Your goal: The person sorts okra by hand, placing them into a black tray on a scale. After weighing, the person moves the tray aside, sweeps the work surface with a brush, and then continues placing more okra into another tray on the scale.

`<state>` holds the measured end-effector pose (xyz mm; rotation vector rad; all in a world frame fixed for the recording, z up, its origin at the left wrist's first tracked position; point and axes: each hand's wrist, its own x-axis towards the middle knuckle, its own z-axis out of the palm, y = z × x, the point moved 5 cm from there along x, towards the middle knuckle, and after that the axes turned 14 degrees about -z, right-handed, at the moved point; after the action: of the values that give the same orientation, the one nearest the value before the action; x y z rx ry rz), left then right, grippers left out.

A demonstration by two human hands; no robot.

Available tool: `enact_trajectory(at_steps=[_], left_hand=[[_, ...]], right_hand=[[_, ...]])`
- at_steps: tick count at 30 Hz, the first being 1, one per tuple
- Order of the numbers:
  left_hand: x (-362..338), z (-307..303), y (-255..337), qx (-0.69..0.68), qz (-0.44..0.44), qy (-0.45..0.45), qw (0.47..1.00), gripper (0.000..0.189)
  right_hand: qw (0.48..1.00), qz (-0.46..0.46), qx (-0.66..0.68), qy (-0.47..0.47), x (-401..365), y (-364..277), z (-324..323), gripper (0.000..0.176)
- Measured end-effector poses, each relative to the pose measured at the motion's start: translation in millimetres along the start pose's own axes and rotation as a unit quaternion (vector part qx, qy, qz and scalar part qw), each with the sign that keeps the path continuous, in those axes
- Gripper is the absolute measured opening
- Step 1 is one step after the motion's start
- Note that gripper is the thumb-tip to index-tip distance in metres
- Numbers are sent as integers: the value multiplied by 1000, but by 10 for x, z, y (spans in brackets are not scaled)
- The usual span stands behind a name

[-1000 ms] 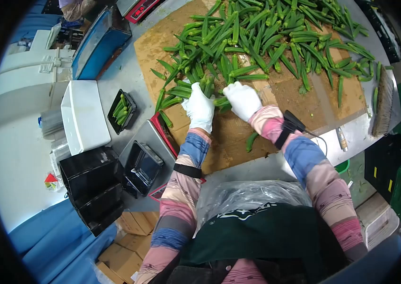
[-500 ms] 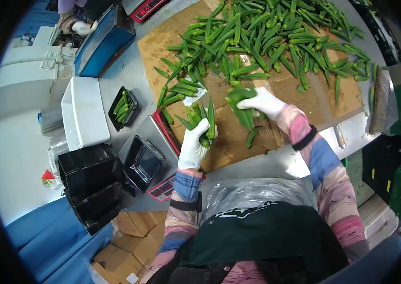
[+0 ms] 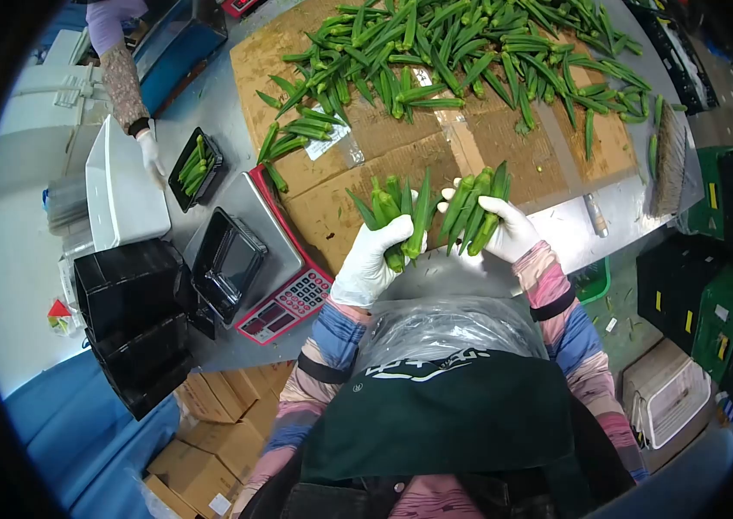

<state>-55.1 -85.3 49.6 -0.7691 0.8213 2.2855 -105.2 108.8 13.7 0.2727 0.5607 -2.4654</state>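
Both my hands wear white gloves and are held close together over the near edge of the cardboard. My left hand (image 3: 371, 261) is closed around a bunch of green okra (image 3: 390, 206), tips pointing up and outward. Beside it, my right hand (image 3: 512, 232) grips a second okra bunch (image 3: 475, 208), its pods fanned side by side. Beyond them a large okra heap (image 3: 435, 52) covers the far part of the cardboard sheet (image 3: 401, 156). A few pods lie to the left near a paper label (image 3: 326, 138).
At left, a red-edged scale (image 3: 293, 298) carries an empty black plastic tray (image 3: 230, 264). Another black tray (image 3: 197, 170) holds okra. A co-worker's gloved hand (image 3: 151, 156) is beside the white tub (image 3: 128, 190). A knife (image 3: 595, 214) and a brush (image 3: 669, 169) lie at right.
My right hand has come down and nearer my left, its okra now lined up in a bunch. The co-worker's hand has moved from the blue box to the white tub. The view has shifted.
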Motion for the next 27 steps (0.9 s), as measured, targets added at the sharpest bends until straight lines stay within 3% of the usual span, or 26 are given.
enact_trajectory(at_steps=[3,6,7,9,12,15,19,20,23,24,27], left_hand=[[-105,-68,72,21,16,4,1000,52],[-139,62,52,234,75,65,967,49],[-38,32,-3,335,184,65,922,53],[-67,-94,-99,333,194,119,915,45],[-268,-174,-28,153,44,32,987,34],[-394,-321,40,81,43,13,996,30],[-516,-417,76,189,111,74,973,35],[-516,-520,44,178,79,60,979,42],[-721,-452,135,150,107,60,981,48],[-827,-411,200,170,136,74,973,56],[-1262,-474,552,287,224,166,916,60]], right_hand=[[996,-27,-85,30,-67,-22,115,51],[965,-8,-251,72,-57,225,9,41],[958,22,-278,68,-58,355,83,46],[959,19,-260,106,-58,443,133,37],[992,28,-76,96,-78,522,218,38],[995,56,-57,57,-55,617,341,40],[941,36,-333,47,27,850,468,40],[939,41,-338,49,48,882,490,38],[941,30,-335,41,125,1072,729,39],[930,-8,-367,27,121,1123,1007,44],[952,-48,-301,7,199,1451,1554,49]])
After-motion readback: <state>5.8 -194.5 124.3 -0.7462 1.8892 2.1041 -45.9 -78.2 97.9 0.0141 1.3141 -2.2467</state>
